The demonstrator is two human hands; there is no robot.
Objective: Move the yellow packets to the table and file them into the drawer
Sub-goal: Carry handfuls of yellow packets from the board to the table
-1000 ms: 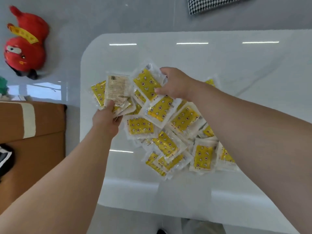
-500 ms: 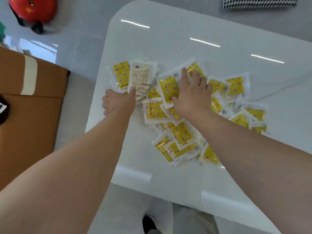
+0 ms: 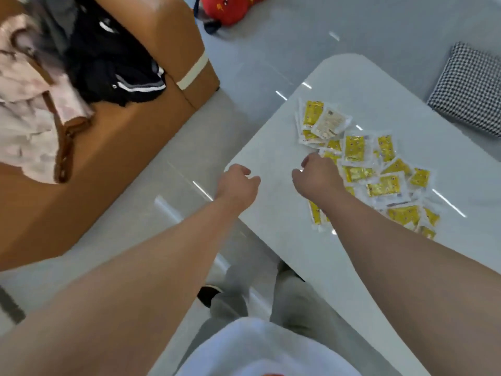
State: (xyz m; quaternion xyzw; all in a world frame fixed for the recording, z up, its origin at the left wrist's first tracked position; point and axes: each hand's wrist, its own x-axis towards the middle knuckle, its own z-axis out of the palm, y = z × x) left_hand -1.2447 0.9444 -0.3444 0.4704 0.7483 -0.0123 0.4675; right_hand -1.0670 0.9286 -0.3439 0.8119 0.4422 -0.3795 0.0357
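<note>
Several yellow packets (image 3: 355,147) in clear wrappers lie in a loose heap on the white glossy table (image 3: 271,153). One packet (image 3: 330,123) at the far end of the heap lies back side up, showing beige print. My left hand (image 3: 236,185) hangs over the table's left corner, fingers loosely curled, holding nothing. My right hand (image 3: 317,176) hovers at the heap's left edge, fingers loosely curled and empty; its forearm covers part of the heap. No drawer is in view.
A brown sofa (image 3: 122,147) stands to the left with dark clothes (image 3: 113,66) and a pale garment (image 3: 27,99) on it. A red plush toy (image 3: 230,8) lies on the grey floor beyond. A checked cushion (image 3: 469,90) sits at the far right. My legs show below the table edge.
Both hands have let go of the packets and pulled back from the heap to the table's left corner. The view has swung left, bringing the sofa and clothes into sight.
</note>
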